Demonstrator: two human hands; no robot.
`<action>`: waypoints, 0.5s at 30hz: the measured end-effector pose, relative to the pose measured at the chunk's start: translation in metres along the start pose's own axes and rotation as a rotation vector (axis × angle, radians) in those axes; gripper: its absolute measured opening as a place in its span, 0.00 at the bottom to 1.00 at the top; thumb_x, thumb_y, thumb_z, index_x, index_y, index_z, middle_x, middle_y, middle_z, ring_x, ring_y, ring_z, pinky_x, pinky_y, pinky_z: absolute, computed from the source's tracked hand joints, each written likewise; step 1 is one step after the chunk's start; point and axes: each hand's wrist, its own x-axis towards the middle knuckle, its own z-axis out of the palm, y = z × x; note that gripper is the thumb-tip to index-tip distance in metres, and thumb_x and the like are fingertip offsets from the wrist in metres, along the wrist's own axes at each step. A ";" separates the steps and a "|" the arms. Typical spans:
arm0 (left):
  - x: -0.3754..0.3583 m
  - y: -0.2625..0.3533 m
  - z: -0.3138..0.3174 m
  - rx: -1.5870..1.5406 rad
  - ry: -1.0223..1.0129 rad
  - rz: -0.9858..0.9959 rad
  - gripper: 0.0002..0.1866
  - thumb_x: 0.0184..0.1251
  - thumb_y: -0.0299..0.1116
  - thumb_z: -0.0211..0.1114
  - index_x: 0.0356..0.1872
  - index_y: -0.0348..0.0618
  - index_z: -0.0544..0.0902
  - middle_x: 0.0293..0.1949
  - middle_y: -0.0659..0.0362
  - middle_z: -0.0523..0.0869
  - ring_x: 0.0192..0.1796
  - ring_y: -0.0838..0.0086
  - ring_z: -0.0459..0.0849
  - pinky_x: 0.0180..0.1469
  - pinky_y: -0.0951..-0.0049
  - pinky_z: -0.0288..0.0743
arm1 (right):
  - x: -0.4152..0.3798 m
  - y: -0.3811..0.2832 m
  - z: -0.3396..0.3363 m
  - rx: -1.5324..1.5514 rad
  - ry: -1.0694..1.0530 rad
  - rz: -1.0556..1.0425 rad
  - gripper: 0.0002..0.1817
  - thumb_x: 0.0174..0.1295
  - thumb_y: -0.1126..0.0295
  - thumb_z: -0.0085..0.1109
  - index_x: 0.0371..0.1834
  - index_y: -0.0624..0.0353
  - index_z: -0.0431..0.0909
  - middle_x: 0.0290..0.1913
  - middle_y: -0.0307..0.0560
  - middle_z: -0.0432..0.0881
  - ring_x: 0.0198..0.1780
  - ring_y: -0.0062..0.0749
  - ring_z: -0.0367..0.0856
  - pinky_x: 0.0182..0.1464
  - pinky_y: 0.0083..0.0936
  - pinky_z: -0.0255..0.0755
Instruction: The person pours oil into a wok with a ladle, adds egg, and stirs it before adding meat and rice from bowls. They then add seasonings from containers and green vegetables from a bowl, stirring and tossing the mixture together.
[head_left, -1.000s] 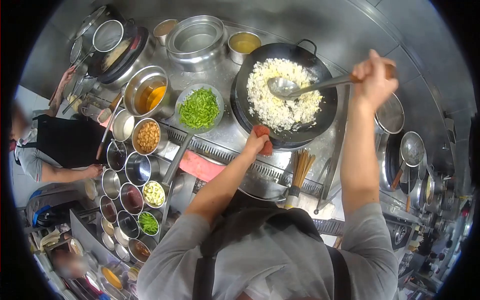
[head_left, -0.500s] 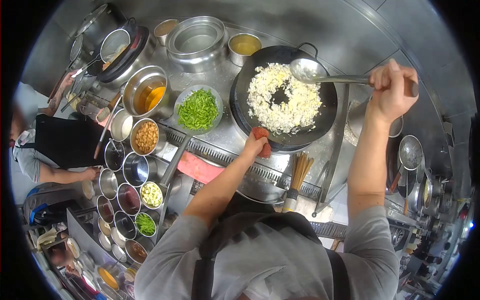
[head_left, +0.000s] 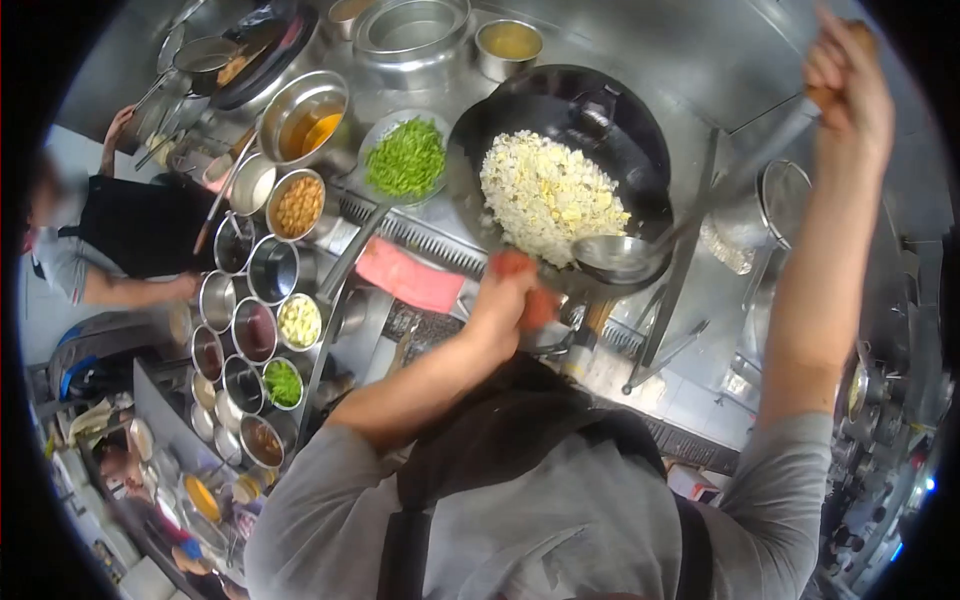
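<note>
A black wok (head_left: 600, 120) full of fried rice (head_left: 545, 195) is tilted toward me above the steel range. My left hand (head_left: 505, 305) grips the wok's near edge through a red cloth (head_left: 525, 285). My right hand (head_left: 848, 70) is raised high at the upper right, closed on the end of a long steel ladle (head_left: 620, 255). The ladle's bowl rests at the wok's near rim, under the rice.
A strainer of chopped green beans (head_left: 405, 158) sits left of the wok, beside a pot of oil (head_left: 305, 125). Several small bowls of seasonings (head_left: 255, 330) line the left counter. A pink cloth (head_left: 405, 275) lies on the range. Another person in a black apron (head_left: 130, 240) works at left.
The wok has been pulled toward me and tilted, and the rice has slid to its near side. My right hand rose and the ladle bowl swung from the far rim to the near rim.
</note>
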 end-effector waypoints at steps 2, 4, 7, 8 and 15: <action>0.057 -0.006 -0.005 0.026 -0.088 0.058 0.17 0.54 0.21 0.52 0.46 0.45 0.71 0.32 0.54 0.78 0.33 0.62 0.81 0.35 0.54 0.79 | -0.034 0.028 0.026 -0.034 0.284 -0.007 0.10 0.55 0.75 0.62 0.26 0.51 0.68 0.15 0.34 0.68 0.10 0.22 0.65 0.12 0.21 0.59; 0.097 -0.020 -0.028 0.131 -0.179 0.082 0.16 0.53 0.21 0.51 0.45 0.45 0.72 0.28 0.54 0.77 0.32 0.65 0.80 0.35 0.57 0.78 | -0.027 0.087 0.009 -0.075 0.235 -0.126 0.09 0.54 0.75 0.62 0.28 0.57 0.69 0.14 0.34 0.66 0.10 0.23 0.65 0.12 0.22 0.59; 0.074 -0.070 -0.063 0.150 -0.076 0.100 0.17 0.52 0.21 0.51 0.45 0.45 0.71 0.32 0.55 0.78 0.28 0.66 0.79 0.28 0.61 0.77 | -0.040 0.069 0.000 0.041 0.230 -0.256 0.10 0.53 0.74 0.63 0.27 0.56 0.68 0.14 0.34 0.65 0.09 0.22 0.64 0.11 0.21 0.59; 0.051 -0.086 -0.082 0.153 -0.036 0.053 0.18 0.50 0.21 0.50 0.44 0.47 0.71 0.33 0.56 0.77 0.31 0.66 0.80 0.27 0.58 0.78 | -0.044 0.045 -0.005 -0.027 0.251 -0.273 0.10 0.54 0.74 0.62 0.27 0.56 0.68 0.14 0.34 0.65 0.09 0.22 0.64 0.11 0.20 0.58; 0.032 -0.032 -0.021 -0.009 -0.158 0.155 0.09 0.58 0.24 0.52 0.40 0.45 0.74 0.23 0.58 0.75 0.24 0.68 0.75 0.26 0.65 0.72 | -0.071 0.007 -0.003 -0.008 0.163 -0.228 0.11 0.54 0.74 0.61 0.24 0.54 0.65 0.12 0.34 0.65 0.08 0.20 0.61 0.12 0.19 0.57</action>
